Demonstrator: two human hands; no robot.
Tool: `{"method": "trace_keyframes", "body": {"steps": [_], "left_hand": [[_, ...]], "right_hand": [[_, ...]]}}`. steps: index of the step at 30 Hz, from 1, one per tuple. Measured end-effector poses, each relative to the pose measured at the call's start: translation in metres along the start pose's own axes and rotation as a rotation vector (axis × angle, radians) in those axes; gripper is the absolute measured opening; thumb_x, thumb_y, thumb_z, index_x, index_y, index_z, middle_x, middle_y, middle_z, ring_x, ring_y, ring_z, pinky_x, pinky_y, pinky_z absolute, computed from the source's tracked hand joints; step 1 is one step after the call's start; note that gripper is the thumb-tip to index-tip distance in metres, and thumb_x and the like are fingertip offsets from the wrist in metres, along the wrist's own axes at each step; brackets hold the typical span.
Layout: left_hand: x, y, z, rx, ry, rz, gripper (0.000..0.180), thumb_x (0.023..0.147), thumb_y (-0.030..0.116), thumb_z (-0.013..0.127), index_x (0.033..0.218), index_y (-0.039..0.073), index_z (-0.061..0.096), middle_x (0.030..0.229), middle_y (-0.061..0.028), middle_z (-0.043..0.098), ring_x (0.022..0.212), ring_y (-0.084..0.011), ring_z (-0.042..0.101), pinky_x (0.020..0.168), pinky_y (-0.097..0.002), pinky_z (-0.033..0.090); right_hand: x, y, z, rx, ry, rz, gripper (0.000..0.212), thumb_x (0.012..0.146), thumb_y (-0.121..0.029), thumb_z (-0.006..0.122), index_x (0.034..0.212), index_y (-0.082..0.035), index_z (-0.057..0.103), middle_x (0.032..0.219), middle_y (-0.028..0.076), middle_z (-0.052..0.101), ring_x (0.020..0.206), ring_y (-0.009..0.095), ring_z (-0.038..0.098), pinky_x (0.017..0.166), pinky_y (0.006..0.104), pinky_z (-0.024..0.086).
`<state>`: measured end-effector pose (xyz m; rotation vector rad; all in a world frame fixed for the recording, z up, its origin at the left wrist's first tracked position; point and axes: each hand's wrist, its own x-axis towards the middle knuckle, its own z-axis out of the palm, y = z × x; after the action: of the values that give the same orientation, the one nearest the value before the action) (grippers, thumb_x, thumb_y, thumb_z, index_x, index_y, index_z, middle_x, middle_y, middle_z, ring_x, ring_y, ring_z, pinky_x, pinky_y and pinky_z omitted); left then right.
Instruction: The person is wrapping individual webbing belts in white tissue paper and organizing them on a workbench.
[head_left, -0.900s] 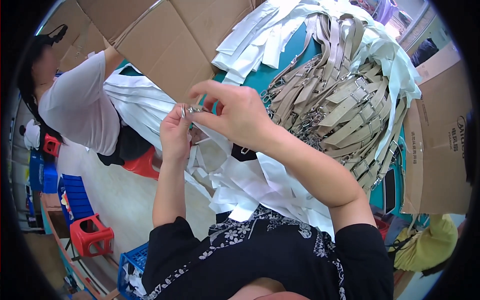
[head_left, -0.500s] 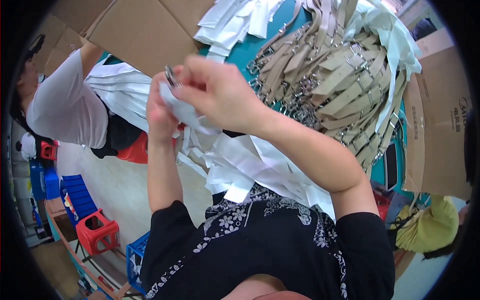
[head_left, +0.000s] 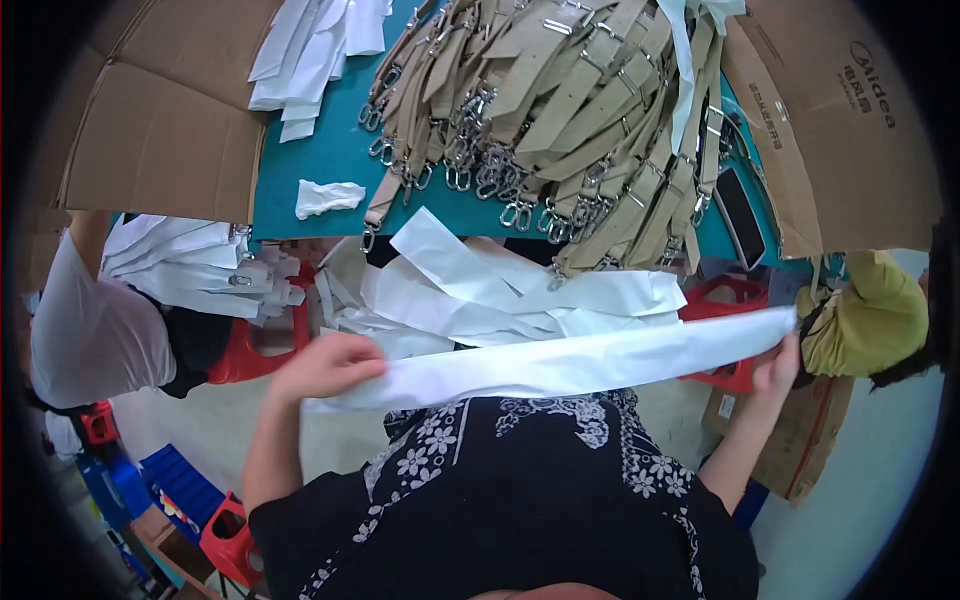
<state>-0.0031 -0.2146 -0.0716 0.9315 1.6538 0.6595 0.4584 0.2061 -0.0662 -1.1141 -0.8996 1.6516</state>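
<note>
A long white paper-like strip (head_left: 560,362) is stretched across the front of my body. My left hand (head_left: 330,366) is closed on its left end, with fingers curled over. At the far right end my right hand (head_left: 777,366) pinches the other edge, partly behind the strip. Whether anything lies inside the strip I cannot tell. More loose white strips (head_left: 450,285) are heaped just beyond it, over my lap. Past them, a large pile of beige straps (head_left: 570,110) with metal buckles and snap hooks spreads over the green table (head_left: 285,160).
A crumpled white piece (head_left: 328,198) lies on the table, with white strips (head_left: 310,60) behind it. A phone (head_left: 738,217) lies at right. Cardboard boxes (head_left: 165,140) flank the table. A co-worker (head_left: 100,330) at left sits by white-wrapped straps (head_left: 200,265); another person (head_left: 875,310) is at right.
My hands were together at upper left around a metal clasp and white material. Now they are wide apart and lower, with a white strip between them, and the clasp no longer shows there.
</note>
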Motion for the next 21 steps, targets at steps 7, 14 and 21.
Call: {"method": "trace_keyframes", "body": {"steps": [7, 14, 21], "left_hand": [[0.075, 0.022, 0.072, 0.306, 0.538, 0.109, 0.019, 0.08, 0.022, 0.064, 0.084, 0.003, 0.063, 0.073, -0.0124, 0.063, 0.063, -0.0189, 0.061, 0.057, -0.0284, 0.046], [0.105, -0.002, 0.039, -1.098, 0.636, -0.131, 0.019, 0.087, 0.027, 0.058, 0.089, 0.009, 0.05, 0.064, 0.0072, 0.038, 0.045, -0.0025, 0.03, 0.037, -0.0174, 0.022], [0.093, 0.01, 0.035, -1.037, 0.788, 0.108, 0.012, 0.084, 0.015, 0.062, 0.075, 0.008, 0.057, 0.058, 0.0063, 0.042, 0.045, -0.0019, 0.032, 0.039, -0.0175, 0.023]], "right_hand": [[0.021, 0.152, -0.221, -0.304, 0.553, 0.323, 0.018, 0.089, -0.015, 0.045, 0.098, -0.003, 0.056, 0.092, 0.009, 0.062, 0.081, 0.022, 0.062, 0.07, 0.037, 0.053], [0.054, 0.194, -0.219, -0.675, 0.719, 0.431, 0.025, 0.087, -0.021, 0.053, 0.103, -0.002, 0.056, 0.094, 0.011, 0.062, 0.079, 0.024, 0.062, 0.062, 0.0365, 0.051], [0.057, 0.104, -0.034, -1.331, 0.223, -0.596, 0.02, 0.085, -0.019, 0.057, 0.093, -0.001, 0.06, 0.089, 0.011, 0.064, 0.078, 0.025, 0.062, 0.071, 0.03, 0.047]]}}
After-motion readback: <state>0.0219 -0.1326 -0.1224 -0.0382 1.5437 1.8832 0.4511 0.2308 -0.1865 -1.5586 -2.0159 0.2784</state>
